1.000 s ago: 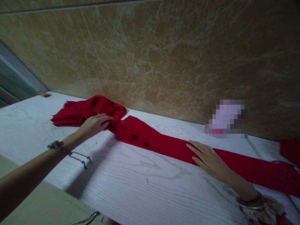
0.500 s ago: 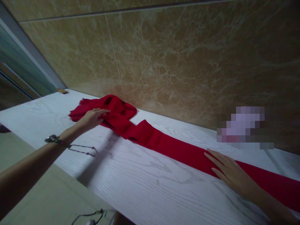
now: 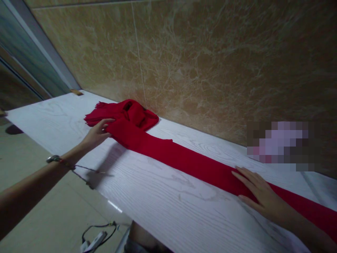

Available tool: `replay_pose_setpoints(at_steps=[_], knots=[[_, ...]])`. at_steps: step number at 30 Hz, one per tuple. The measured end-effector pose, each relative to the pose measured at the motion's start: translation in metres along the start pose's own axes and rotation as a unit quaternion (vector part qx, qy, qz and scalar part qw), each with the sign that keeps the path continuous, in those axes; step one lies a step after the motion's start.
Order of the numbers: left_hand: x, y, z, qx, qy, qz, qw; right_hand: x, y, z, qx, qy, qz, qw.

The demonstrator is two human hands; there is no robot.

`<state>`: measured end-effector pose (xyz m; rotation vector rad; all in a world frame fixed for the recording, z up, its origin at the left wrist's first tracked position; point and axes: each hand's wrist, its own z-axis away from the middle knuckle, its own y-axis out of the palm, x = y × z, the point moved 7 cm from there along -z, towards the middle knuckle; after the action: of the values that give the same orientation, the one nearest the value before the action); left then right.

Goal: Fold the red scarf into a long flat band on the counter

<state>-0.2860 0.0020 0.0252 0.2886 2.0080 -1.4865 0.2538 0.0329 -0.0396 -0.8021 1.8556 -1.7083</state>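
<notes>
A long red scarf (image 3: 195,161) lies as a flat band across the white wood-grain table (image 3: 158,186), running off the right side of the view. Its far left part is bunched in a loose heap with a fringed end. My left hand (image 3: 101,130), wearing a bracelet with a dangling cord, pinches the scarf's edge beside that heap, and the cloth there is slightly raised. Flat on the band at the right rests my right hand (image 3: 256,189), its fingers stretched out.
A marbled brown tile wall (image 3: 189,70) borders the table's far edge. At the far left corner sits a small brown piece (image 3: 76,92). Below the near edge, a white power strip (image 3: 96,241) with a dark cable lies on the floor. A blurred-out patch (image 3: 283,140) covers something at right.
My left hand has drawn the scarf leftward, and the folds in the middle of the band have mostly flattened. My right hand has stayed on the cloth. The view has shifted slightly.
</notes>
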Motion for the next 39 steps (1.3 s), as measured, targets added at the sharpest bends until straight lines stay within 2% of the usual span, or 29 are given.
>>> replay_pose_setpoints(at_steps=[2, 5, 7, 10, 14, 16, 19, 23, 25, 27, 31, 35, 39], knots=[[-0.011, -0.015, -0.002, -0.012, 0.045, -0.057, 0.997, 0.02, 0.004, -0.014, 0.018, -0.032, 0.001, 0.999], [-0.022, -0.057, 0.001, -0.106, 0.105, -0.236, 0.96, 0.03, 0.01, -0.024, 0.019, -0.051, -0.004, 0.999], [-0.022, -0.067, 0.005, -0.093, 0.139, -0.309, 0.936, 0.028, 0.013, -0.022, 0.017, -0.053, -0.01, 0.998], [-0.005, -0.052, 0.01, -0.001, 0.13, -0.333, 0.934, 0.023, 0.014, -0.015, 0.028, -0.053, -0.019, 0.998], [0.036, -0.02, 0.014, 0.076, -0.036, -0.212, 0.974, 0.025, 0.003, -0.017, 0.047, -0.052, -0.049, 0.996], [0.046, -0.01, 0.016, 0.092, -0.059, -0.181, 0.977, 0.028, -0.003, -0.025, 0.053, -0.047, -0.072, 0.995], [0.043, -0.008, 0.016, 0.094, 0.014, -0.248, 0.964, 0.033, -0.004, -0.043, 0.03, -0.025, -0.094, 0.995], [0.039, -0.014, 0.023, 0.082, 0.051, -0.321, 0.942, 0.037, 0.003, -0.063, -0.037, -0.004, -0.113, 0.993], [0.029, -0.012, 0.026, 0.075, 0.101, -0.334, 0.934, 0.036, 0.004, -0.067, -0.072, 0.008, -0.122, 0.99], [0.014, -0.003, 0.028, 0.086, 0.171, -0.323, 0.927, 0.033, 0.001, -0.069, -0.099, 0.02, -0.127, 0.987], [-0.017, 0.035, 0.02, 0.161, 0.282, -0.248, 0.913, 0.031, -0.005, -0.076, -0.103, 0.022, -0.137, 0.985], [-0.031, 0.063, -0.006, 0.162, 0.292, -0.245, 0.91, 0.032, -0.007, -0.086, -0.091, 0.024, -0.163, 0.982], [-0.032, 0.062, -0.029, 0.136, 0.282, -0.225, 0.922, 0.031, -0.009, -0.085, -0.115, 0.054, -0.19, 0.974]])
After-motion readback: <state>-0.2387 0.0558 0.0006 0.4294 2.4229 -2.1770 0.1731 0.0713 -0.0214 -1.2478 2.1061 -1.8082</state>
